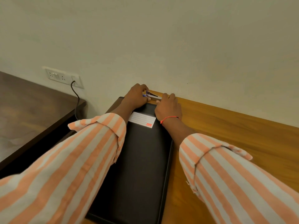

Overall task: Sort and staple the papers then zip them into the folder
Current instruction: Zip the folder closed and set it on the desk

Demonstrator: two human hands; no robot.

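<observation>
Your left hand (137, 96) grips the stapler (151, 95) by its blue end, your right hand (168, 107) pinches its metal end, both at the far edge of the black folder (142, 159) on the worktop (226, 135).

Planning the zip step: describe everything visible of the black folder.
The black folder lies flat on the wooden desk, its long side running toward the wall. Matte, leather-like, stitched rim; seemingly closed, no zip discernible. A white lined label with a red patch sits near its far end, where the left hand and right hand, holding a stapler, cover its edge.
</observation>
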